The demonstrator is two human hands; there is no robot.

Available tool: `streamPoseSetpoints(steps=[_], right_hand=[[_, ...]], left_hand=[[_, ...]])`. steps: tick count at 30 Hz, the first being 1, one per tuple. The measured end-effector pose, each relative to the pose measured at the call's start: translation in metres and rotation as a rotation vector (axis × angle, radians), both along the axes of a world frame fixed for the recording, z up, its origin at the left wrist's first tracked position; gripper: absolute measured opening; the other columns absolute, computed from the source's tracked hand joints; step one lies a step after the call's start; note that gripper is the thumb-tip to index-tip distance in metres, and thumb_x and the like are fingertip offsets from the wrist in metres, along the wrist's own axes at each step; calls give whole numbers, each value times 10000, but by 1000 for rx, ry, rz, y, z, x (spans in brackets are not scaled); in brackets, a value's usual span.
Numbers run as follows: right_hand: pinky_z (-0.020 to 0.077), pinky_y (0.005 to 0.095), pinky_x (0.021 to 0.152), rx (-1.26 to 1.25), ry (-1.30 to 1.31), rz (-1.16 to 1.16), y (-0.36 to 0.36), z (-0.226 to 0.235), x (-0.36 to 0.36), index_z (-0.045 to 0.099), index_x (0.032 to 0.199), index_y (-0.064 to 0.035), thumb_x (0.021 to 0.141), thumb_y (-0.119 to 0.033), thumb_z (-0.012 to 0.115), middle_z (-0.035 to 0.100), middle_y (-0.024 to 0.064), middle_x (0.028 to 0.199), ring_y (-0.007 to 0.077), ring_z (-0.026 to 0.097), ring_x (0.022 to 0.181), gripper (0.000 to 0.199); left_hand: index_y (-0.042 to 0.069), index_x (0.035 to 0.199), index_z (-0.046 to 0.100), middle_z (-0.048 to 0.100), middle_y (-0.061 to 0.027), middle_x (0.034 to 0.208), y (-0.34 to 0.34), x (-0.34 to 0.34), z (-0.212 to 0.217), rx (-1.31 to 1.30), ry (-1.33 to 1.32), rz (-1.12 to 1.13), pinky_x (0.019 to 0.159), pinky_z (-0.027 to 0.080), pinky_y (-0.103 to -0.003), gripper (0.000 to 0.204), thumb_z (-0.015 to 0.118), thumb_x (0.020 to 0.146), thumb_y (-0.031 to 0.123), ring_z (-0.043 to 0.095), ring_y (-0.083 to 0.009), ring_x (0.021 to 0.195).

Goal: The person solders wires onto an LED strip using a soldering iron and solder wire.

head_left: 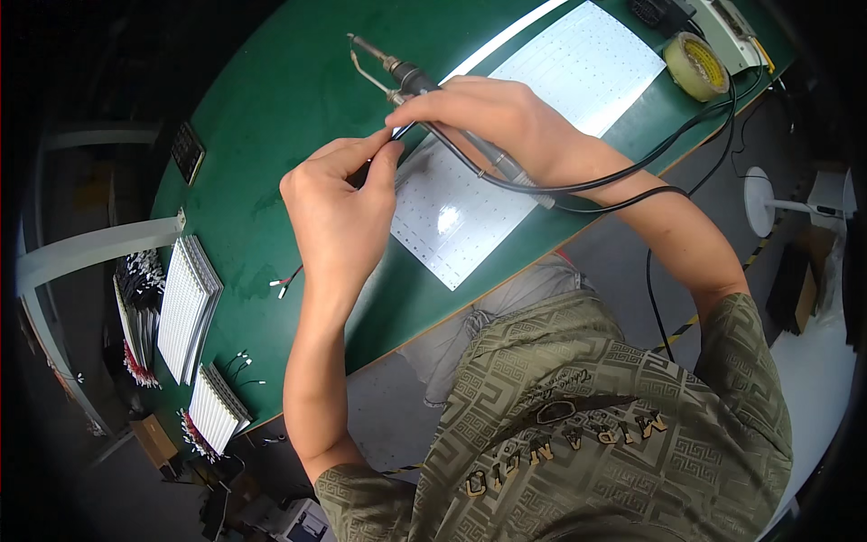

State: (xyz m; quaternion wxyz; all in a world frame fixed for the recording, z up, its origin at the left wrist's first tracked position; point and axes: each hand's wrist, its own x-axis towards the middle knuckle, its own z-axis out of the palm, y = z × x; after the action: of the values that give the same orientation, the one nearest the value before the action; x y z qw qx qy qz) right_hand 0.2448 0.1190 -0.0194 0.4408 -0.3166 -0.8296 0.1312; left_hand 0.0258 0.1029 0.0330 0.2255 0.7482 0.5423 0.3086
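My right hand point(506, 117) is wrapped round a soldering iron point(415, 79) with a thin metal feed tube point(366, 75) beside its tip. The tip points up and to the far left, and black cables run from the iron over my right forearm. My left hand point(343, 194) is closed in a pinch, its fingertips close to those of my right hand. A small dark thing shows at the pinch, mostly hidden by the fingers. Thin red and black wires with white ends point(284, 284) stick out by my left wrist, lying over the green table point(253, 117).
Under my hands lies a white dotted sheet point(442, 230), and a bright white panel point(578, 68) reaches to the far right. A tape roll point(695, 68) stands near a light-coloured device point(727, 36). Stacked white strips with wires point(190, 307) and a smaller bundle point(217, 411) sit at left.
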Motion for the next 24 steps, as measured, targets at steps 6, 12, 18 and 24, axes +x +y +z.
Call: streamPoseSetpoints(steps=[6, 12, 18, 24], right_hand=[[517, 279, 721, 79, 59, -170, 0, 2, 2, 720, 1278, -105, 782, 96, 720, 698, -3, 921, 129, 603, 692, 535], [553, 268, 734, -47, 133, -54, -11, 7, -5, 728, 1258, -96, 816, 90, 733, 753, 1, 971, 118, 671, 737, 480], [564, 245, 711, 19, 181, -88, -6, 17, -9, 734, 1250, -81, 848, 73, 754, 774, 25, 976, 113, 696, 756, 431], [557, 272, 704, -84, 287, 14, -16, 20, -24, 745, 1205, -97, 811, 74, 761, 767, 11, 979, 118, 688, 765, 430]], left_hand=[[-66, 1055, 812, 761, -77, 797, 3, 9, 1, 36, -41, 88, 568, 467, -200, 180, 784, 914, 42, 636, -102, 633], [-70, 1060, 809, 773, -88, 809, 0, 15, 3, 10, -38, 66, 593, 494, -201, 188, 788, 910, 40, 663, -106, 655], [-75, 1037, 805, 761, -78, 795, -7, 10, 8, 3, -113, 59, 604, 489, -203, 171, 789, 911, 39, 635, -100, 648], [-77, 964, 794, 752, -67, 806, -24, -11, 25, 206, 12, -75, 613, 484, -205, 118, 790, 906, 26, 611, -106, 653]])
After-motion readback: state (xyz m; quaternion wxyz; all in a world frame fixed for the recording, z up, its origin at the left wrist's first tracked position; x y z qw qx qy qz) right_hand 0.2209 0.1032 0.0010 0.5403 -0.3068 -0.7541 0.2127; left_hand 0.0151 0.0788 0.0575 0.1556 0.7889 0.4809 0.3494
